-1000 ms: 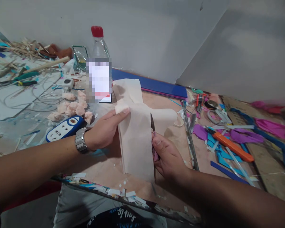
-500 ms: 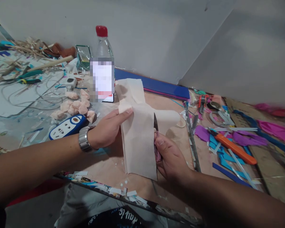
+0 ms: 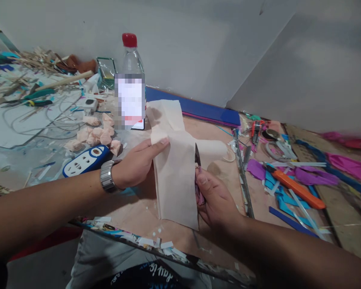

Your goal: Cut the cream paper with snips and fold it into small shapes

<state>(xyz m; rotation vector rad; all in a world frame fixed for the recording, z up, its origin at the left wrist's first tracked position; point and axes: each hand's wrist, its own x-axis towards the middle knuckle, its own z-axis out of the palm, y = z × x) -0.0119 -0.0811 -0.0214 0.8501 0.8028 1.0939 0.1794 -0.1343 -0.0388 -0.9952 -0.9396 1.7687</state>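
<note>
Head view: by the left hand, thumb on top, the sheet is being pinched above the table; at its right edge, scissors are being gripped by the curled right hand; should the sheet slip, a crooked cut is being risked.

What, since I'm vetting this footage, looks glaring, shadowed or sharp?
Head view throughout: the phone screen glares nearly white, pixelation hiding its details; shadow darkens the work surface below the left hand; the wall looks dim; the pale sheet is fairly sharp.
</note>
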